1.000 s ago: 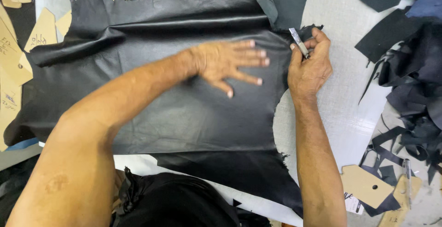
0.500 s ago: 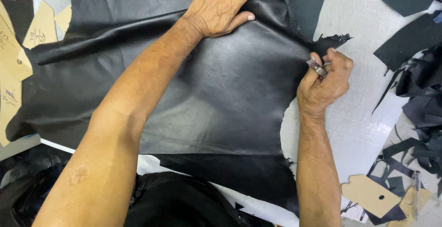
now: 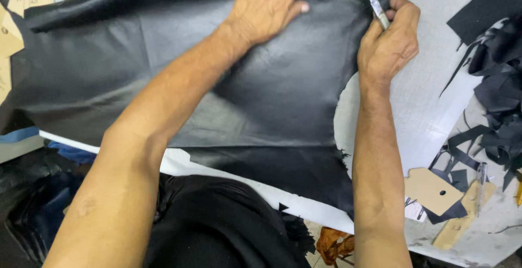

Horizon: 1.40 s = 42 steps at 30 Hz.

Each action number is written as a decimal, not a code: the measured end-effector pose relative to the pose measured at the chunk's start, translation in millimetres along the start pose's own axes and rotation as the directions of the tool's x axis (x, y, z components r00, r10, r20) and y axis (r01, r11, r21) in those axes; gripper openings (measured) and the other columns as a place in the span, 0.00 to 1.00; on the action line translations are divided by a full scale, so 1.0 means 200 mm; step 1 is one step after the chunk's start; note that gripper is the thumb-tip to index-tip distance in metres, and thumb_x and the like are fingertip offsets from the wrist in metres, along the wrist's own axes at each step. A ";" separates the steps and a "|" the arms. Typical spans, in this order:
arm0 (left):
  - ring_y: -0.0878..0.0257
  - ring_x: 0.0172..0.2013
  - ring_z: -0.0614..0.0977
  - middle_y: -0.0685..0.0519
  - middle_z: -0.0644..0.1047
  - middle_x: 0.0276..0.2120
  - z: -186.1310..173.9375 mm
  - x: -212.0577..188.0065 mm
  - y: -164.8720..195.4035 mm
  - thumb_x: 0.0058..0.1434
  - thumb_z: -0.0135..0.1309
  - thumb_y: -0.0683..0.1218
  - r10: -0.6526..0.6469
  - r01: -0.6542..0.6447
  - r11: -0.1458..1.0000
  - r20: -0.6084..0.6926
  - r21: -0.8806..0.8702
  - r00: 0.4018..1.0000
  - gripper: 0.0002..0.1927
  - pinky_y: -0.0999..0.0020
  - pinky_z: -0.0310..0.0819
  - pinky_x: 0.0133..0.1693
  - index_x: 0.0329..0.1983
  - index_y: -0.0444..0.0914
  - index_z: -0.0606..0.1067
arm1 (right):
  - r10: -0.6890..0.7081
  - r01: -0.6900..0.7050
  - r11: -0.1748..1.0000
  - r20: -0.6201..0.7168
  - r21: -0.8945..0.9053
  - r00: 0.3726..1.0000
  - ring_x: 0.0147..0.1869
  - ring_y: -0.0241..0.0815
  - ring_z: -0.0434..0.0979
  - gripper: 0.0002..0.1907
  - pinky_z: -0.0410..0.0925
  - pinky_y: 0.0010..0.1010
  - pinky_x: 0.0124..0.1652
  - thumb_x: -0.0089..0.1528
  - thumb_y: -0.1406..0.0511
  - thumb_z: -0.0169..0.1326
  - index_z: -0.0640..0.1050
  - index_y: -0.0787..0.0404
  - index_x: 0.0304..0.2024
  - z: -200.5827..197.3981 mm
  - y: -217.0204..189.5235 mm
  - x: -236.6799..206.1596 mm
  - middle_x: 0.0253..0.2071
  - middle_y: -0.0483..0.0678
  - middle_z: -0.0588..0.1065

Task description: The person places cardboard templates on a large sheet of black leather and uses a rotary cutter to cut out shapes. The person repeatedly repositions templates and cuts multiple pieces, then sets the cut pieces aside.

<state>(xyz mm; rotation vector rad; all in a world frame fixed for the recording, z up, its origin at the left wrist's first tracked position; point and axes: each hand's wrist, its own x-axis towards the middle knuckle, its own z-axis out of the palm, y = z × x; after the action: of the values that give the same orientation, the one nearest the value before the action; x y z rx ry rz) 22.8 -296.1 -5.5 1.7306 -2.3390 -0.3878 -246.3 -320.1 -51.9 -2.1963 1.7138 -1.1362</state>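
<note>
A black leather hide [image 3: 272, 94], smooth with a soft sheen and faint creases, is spread on a matt white tabletop [image 3: 429, 110]; a bright metal blade [image 3: 378, 10] is seen far right, matt brown cardboard patterns [image 3: 432, 190] near right, and dull dark leather offcuts [image 3: 497, 83] at right

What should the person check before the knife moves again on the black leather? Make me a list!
1. Left hand presses flat on the black leather: ok.
2. Right hand grips the small knife firmly: ok.
3. Left fingers away from the blade: ok, apart.
4. Blade tip touching the leather: cannot tell.
5. Leather smooth under the hands: not ok, creases near the top.
6. Scraps off the leather: ok, to the right on the white table.
</note>
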 end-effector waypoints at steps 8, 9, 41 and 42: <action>0.39 0.75 0.46 0.32 0.47 0.75 0.21 -0.84 0.68 0.64 0.46 0.73 0.028 -0.017 0.997 0.148 -0.077 0.989 0.49 0.40 0.39 0.72 0.77 0.38 0.54 | 0.064 -0.065 0.998 0.030 0.023 0.997 0.48 0.46 0.82 0.12 0.73 0.40 0.48 0.67 0.68 0.62 0.75 0.61 0.51 0.01 -0.01 0.02 0.48 0.48 0.76; 0.41 0.75 0.45 0.34 0.46 0.75 0.25 -0.89 0.79 0.64 0.44 0.73 0.107 -0.085 0.989 0.195 -0.117 0.975 0.48 0.41 0.38 0.72 0.78 0.40 0.54 | 0.116 -0.118 0.992 0.047 0.036 0.992 0.51 0.45 0.82 0.14 0.72 0.41 0.51 0.69 0.64 0.64 0.75 0.60 0.53 0.01 0.00 0.02 0.50 0.48 0.76; 0.39 0.74 0.53 0.34 0.53 0.75 -0.19 -1.44 -0.77 0.60 0.53 0.70 -0.261 0.267 0.964 -0.228 -0.005 0.938 0.45 0.39 0.43 0.71 0.75 0.45 0.62 | -0.340 0.440 0.895 0.742 0.067 0.578 0.78 0.67 0.49 0.46 0.42 0.62 0.70 0.60 0.45 0.53 0.62 0.71 0.68 0.24 -1.73 -1.20 0.72 0.69 0.54; 0.40 0.75 0.52 0.35 0.53 0.75 -0.20 -1.40 -0.81 0.59 0.53 0.71 -0.236 0.244 0.970 -0.243 0.001 0.941 0.45 0.39 0.43 0.71 0.75 0.46 0.62 | -0.364 0.450 0.888 0.741 0.094 0.564 0.78 0.66 0.49 0.45 0.42 0.61 0.70 0.60 0.45 0.53 0.63 0.69 0.68 0.26 -1.75 -1.19 0.73 0.68 0.55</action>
<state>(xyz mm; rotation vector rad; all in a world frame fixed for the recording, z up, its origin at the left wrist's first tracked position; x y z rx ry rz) 263.2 -77.2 -24.5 1.9631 -1.9826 -0.1658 42.2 -7.1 -17.9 -2.6523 0.9312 -0.0646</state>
